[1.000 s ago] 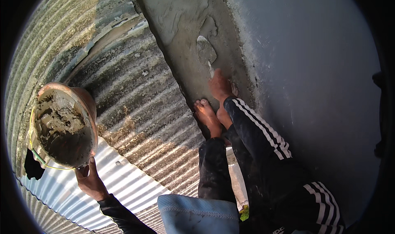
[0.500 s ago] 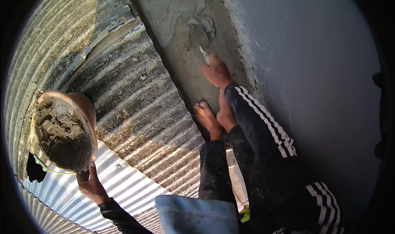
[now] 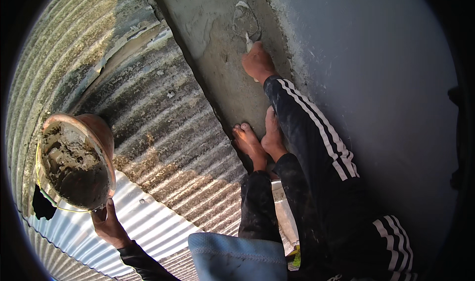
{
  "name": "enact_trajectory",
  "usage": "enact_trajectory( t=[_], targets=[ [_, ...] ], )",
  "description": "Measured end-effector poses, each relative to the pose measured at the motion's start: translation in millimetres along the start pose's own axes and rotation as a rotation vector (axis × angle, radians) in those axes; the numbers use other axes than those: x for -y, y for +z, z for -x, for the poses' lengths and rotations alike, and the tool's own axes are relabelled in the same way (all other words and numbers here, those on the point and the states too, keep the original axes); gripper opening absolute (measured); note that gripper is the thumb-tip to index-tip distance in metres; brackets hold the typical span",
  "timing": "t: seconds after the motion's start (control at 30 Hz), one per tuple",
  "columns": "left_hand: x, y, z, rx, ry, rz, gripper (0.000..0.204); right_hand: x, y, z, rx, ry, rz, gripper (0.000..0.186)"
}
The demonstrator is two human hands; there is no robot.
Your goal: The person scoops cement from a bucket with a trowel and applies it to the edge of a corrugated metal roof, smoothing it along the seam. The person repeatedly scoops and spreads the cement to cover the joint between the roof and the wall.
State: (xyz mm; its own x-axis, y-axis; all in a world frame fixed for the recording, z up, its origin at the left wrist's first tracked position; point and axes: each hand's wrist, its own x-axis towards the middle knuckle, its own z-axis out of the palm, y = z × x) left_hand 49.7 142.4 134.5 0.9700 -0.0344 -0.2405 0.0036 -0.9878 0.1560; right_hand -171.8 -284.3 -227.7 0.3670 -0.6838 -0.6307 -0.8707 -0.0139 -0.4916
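Note:
My right hand [image 3: 259,62] is closed round the pale handle of a trowel [image 3: 246,23], its blade lying flat against the grey ledge. Smooth wet mortar [image 3: 190,14] covers the ledge's upper left part. On the left, my left hand [image 3: 110,226] grips the lower rim of an orange-brown bucket [image 3: 110,137], thumb over the edge and fingers beneath. The bucket tilts so that its mouth faces me. Clumpy grey mortar [image 3: 74,152] fills part of it. A thin wire handle hangs by its rim.
Corrugated roofing sheets [image 3: 163,118] slope along the ledge's left side, with a shiny newer sheet [image 3: 148,216] lower down. A smooth grey wall [image 3: 381,83] rises on the right. My bare feet [image 3: 250,142] stand on the concrete ledge [image 3: 232,93] between them.
My right hand and the trowel have moved up along the ledge, away from my feet, and the mortar lump by the blade is now spread flatter. My left hand and the bucket barely moved.

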Motion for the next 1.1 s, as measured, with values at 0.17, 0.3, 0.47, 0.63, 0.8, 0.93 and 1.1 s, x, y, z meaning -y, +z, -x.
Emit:
enact_trajectory(
  t=[0.17, 0.3, 0.47, 0.63, 0.8, 0.93, 1.1],
  targets=[
    [-4, -2, 2, 0.001, 0.018, -0.012, 0.042, 17, 15, 31, 0.292, -0.065, 0.199, 0.043],
    [-6, 0, 2, 0.004, 0.022, 0.024, 0.041, 41, 10, 13, -0.006, -0.055, 0.042, 0.044],
    [-1, 1, 2, 0.022, 0.013, 0.058, 0.039, 50, 0, -35, -0.082, 0.129, 0.050, 0.045],
    [5, 1, -1, 0.022, 0.017, 0.112, 0.040, 3, 15, 22, 0.025, 0.283, 0.050, 0.048],
    [0, 0, 2, 0.029, 0.009, 0.079, 0.041, -45, 37, 99, 0.055, 0.298, 0.000, 0.042],
    [-4, 0, 5, 0.014, -0.002, 0.009, 0.042, -75, 33, 129, 0.059, 0.127, 0.013, 0.043],
    [-3, 2, 4, 0.005, 0.017, 0.061, 0.043, -58, 24, 58, 0.074, 0.108, -0.153, 0.042]
  ],
)
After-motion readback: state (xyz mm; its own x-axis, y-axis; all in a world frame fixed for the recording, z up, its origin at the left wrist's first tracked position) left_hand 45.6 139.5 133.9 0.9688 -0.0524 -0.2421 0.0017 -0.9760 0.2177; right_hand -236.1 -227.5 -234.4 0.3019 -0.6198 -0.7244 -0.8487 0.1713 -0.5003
